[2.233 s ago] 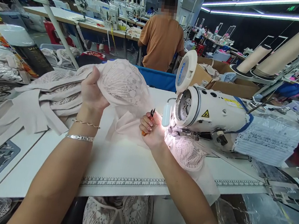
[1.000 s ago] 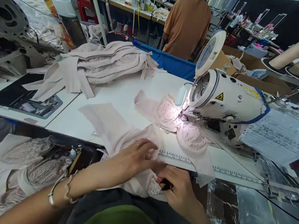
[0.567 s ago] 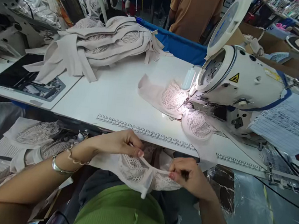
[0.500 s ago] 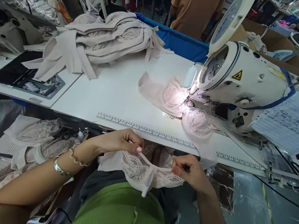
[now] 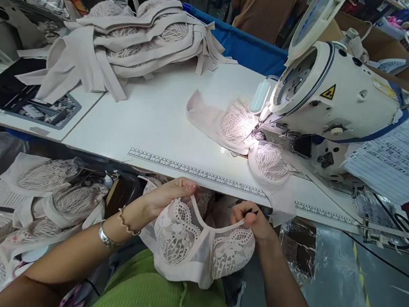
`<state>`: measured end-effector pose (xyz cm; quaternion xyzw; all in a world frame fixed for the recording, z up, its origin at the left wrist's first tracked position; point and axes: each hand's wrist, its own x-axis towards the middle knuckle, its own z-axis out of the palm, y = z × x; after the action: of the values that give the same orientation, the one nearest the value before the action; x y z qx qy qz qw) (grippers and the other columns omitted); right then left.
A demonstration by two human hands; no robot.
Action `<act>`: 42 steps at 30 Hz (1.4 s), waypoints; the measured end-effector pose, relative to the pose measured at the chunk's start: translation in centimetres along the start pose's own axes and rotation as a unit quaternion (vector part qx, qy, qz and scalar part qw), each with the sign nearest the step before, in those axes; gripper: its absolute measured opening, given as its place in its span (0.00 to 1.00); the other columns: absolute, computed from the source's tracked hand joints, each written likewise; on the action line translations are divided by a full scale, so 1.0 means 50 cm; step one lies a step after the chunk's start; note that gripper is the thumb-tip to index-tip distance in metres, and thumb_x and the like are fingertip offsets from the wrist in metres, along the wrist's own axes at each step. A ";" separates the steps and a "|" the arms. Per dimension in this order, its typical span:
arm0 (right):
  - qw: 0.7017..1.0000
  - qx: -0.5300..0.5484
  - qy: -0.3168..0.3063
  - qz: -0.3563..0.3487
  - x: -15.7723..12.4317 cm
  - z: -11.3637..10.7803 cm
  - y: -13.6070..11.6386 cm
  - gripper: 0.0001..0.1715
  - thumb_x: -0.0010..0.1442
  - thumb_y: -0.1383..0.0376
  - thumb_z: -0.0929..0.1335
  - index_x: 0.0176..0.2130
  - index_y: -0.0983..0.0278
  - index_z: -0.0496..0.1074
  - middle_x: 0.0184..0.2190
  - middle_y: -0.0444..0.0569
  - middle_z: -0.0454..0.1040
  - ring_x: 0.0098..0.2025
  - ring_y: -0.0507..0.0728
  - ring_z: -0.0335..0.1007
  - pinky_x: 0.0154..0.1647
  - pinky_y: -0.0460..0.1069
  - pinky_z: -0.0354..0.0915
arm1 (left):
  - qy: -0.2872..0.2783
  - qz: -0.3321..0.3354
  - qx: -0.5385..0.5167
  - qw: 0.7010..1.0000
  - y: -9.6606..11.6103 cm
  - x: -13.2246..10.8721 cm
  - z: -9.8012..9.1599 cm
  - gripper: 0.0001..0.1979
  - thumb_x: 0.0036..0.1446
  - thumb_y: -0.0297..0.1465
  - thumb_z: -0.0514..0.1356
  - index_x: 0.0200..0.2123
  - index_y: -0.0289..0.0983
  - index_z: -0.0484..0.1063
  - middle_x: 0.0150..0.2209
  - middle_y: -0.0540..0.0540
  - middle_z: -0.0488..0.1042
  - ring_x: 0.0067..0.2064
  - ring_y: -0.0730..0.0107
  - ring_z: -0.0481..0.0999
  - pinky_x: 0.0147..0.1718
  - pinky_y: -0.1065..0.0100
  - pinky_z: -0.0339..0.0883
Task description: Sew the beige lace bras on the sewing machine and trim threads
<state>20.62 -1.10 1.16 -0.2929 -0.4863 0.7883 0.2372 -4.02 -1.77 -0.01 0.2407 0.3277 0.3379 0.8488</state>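
Observation:
I hold a pale pink lace bra piece [image 5: 194,241] over my lap, just below the table's front edge. My left hand [image 5: 170,196] pinches its upper left edge with closed fingers. My right hand [image 5: 250,221] pinches the upper right edge and also holds a small dark snipper, mostly hidden in the fist. Another lace bra piece [image 5: 245,138] lies under the needle of the white sewing machine [image 5: 328,101], lit by its lamp.
A stack of sewn pink pieces [image 5: 128,41] lies at the table's [image 5: 156,123] far left. More lace pieces [image 5: 47,199] sit in a bin at my left. A paper sheet [image 5: 395,163] hangs on the machine. A person in an orange shirt [image 5: 267,5] stands behind.
Earlier my left hand held a piece up by the machine while the right snipped. Both hands dropped to my lap, took a new lace piece and have now spread and lifted it.

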 end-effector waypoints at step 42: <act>0.939 -0.305 0.052 -0.151 -0.116 0.026 -0.015 0.25 0.69 0.50 0.67 0.26 0.62 0.73 0.27 0.47 0.71 0.27 0.53 0.68 0.27 0.47 0.62 | 0.058 0.191 0.295 0.934 0.035 -0.048 0.052 0.09 0.58 0.35 0.68 0.31 0.36 0.78 0.31 0.45 0.79 0.31 0.69 0.77 0.29 0.73 0.68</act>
<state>23.92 -5.42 3.66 -0.3150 -0.7292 0.5405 0.2774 -4.23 -2.86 3.77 0.5183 0.4091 0.3954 0.6385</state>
